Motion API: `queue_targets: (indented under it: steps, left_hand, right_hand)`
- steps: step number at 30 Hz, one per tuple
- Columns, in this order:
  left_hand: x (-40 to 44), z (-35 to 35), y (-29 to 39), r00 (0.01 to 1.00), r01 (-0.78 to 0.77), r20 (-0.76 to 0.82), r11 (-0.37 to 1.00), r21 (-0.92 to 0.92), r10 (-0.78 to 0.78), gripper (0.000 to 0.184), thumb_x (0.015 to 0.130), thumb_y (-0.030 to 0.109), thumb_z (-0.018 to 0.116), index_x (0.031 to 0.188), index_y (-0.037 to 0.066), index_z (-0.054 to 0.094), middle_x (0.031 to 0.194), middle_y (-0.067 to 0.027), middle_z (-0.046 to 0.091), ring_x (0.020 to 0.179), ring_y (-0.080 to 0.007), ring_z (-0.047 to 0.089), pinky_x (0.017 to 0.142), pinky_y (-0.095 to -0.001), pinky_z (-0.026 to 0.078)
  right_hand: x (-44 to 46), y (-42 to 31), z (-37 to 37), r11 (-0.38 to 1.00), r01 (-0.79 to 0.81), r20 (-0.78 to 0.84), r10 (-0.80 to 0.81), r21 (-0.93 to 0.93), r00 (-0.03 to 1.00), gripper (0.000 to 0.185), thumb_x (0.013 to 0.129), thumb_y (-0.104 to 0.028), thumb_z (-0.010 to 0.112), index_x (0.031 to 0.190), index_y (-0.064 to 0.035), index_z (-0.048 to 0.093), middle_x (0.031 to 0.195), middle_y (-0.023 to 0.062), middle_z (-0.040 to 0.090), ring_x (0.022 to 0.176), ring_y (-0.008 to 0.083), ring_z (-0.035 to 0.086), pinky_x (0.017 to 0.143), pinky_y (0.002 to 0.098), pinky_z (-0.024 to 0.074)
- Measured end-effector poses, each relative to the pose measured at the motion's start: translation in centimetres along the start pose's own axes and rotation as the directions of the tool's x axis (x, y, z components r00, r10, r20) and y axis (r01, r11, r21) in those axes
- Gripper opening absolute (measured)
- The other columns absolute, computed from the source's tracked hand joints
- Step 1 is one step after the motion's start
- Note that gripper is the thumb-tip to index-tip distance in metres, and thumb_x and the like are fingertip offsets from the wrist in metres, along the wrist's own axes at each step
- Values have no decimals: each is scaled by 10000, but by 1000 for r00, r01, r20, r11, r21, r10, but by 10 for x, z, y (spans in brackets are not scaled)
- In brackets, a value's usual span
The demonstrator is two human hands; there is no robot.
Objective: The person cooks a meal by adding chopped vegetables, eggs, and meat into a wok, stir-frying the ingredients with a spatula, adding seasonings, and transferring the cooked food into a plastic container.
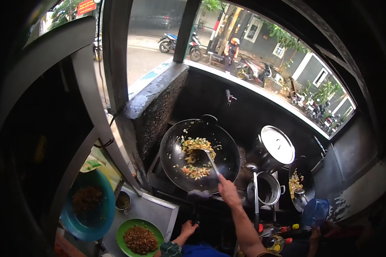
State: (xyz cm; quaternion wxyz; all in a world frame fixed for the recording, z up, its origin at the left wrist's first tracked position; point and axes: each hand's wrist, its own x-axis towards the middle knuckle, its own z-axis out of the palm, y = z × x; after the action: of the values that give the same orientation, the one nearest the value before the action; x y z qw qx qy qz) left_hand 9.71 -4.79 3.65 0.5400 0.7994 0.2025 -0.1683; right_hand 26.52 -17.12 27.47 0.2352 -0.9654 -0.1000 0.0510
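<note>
My right hand (230, 192) is wrapped round the handle of a metal wok spatula (212, 162). Its blade is down among chopped, yellowish and white food (196, 171) with orange bits, inside a large dark wok (227, 150). Low at the front of the stove, my left hand (187, 229) has its fingers curled at a small dark part; what they grip is hard to make out. Left of that hand, a green plate (121, 240) carries a heap of brown, crumbly food (140, 240).
A teal basin (109, 201) stands at left. Right of the wok are a lidded pot (278, 144), a smaller saucepan (275, 182) and a second wok (306, 175) with food. Another person's hand (315, 236) is by a blue container (315, 211). Bottles (283, 229) stand below.
</note>
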Motion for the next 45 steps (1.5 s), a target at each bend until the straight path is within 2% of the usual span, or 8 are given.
queue_targets:
  steps: [3, 11, 20, 22, 26, 32, 39, 45]
  left_hand:
    - [2, 2, 5, 985, 51, 167, 997, -63, -39, 567, 703, 373, 709, 1099, -14, 587, 1005, -197, 645, 1002, -323, 606, 876, -378, 475]
    - [-5, -9, 26, 968, -211, 207, 906, 366, 142, 553, 803, 435, 607, 1075, -35, 507, 977, -284, 606, 960, -448, 575, 834, -501, 463]
    - [11, -10, 34, 970, -55, 230, 862, 504, -73, 599, 871, 538, 483, 965, -41, 606, 915, -212, 643, 911, -376, 615, 788, -457, 491]
    - [9, -16, 35, 956, 119, 280, 987, -110, -84, 642, 874, 591, 454, 1033, -17, 584, 918, -127, 635, 822, -264, 625, 741, -368, 520]
    - [-4, -58, 138, 992, 107, 129, 561, -821, -1, 687, 816, 674, 476, 1115, 60, 549, 1020, -62, 587, 857, -178, 578, 666, -365, 530]
    - [71, -34, 153, 956, 189, 63, 436, -880, -287, 358, 703, 322, 641, 851, -3, 609, 767, -76, 583, 599, -173, 562, 496, -307, 455]
    - [-45, -67, 190, 935, 317, 198, 440, -840, -296, 274, 710, 376, 611, 819, 125, 585, 732, 5, 550, 644, -112, 514, 522, -283, 395]
    - [-10, -59, 168, 960, 228, 104, 508, -831, -261, 188, 757, 319, 580, 781, 133, 572, 686, 8, 541, 596, -102, 512, 505, -271, 389]
  right_hand:
    - [16, 29, 35, 920, 260, -201, -206, 292, 958, 470, 853, -180, 562, 1299, -75, 456, 924, 249, 601, 881, 411, 570, 790, 452, 441]
    - [-91, 7, -108, 987, 160, 184, -152, -30, 971, 436, 852, -173, 541, 1278, -97, 493, 966, 204, 618, 898, 354, 596, 797, 415, 456]
    - [6, 23, 20, 943, 277, -51, -273, 185, 961, 467, 858, -177, 533, 1310, -107, 440, 928, 229, 607, 886, 399, 585, 772, 476, 454]
    - [-13, 28, -15, 960, 245, 66, -256, 136, 964, 464, 850, -181, 539, 1303, -124, 461, 914, 231, 614, 890, 400, 590, 793, 478, 453]
    - [-11, 28, -20, 999, 5, 46, -3, -38, 999, 429, 843, -177, 540, 1267, -127, 494, 886, 237, 607, 866, 414, 590, 770, 489, 465]
    - [-3, 47, 19, 993, 103, 19, -104, 49, 994, 490, 833, -145, 574, 1308, -134, 455, 913, 230, 591, 855, 396, 580, 759, 479, 455]
    - [-112, 15, -122, 985, 169, 175, -173, 40, 969, 376, 844, -167, 546, 1211, -84, 534, 859, 186, 609, 836, 355, 582, 743, 463, 448]
    - [-44, 37, -35, 979, 196, -75, -192, 52, 979, 375, 850, -149, 559, 1219, -91, 525, 891, 182, 592, 848, 356, 571, 730, 442, 447]
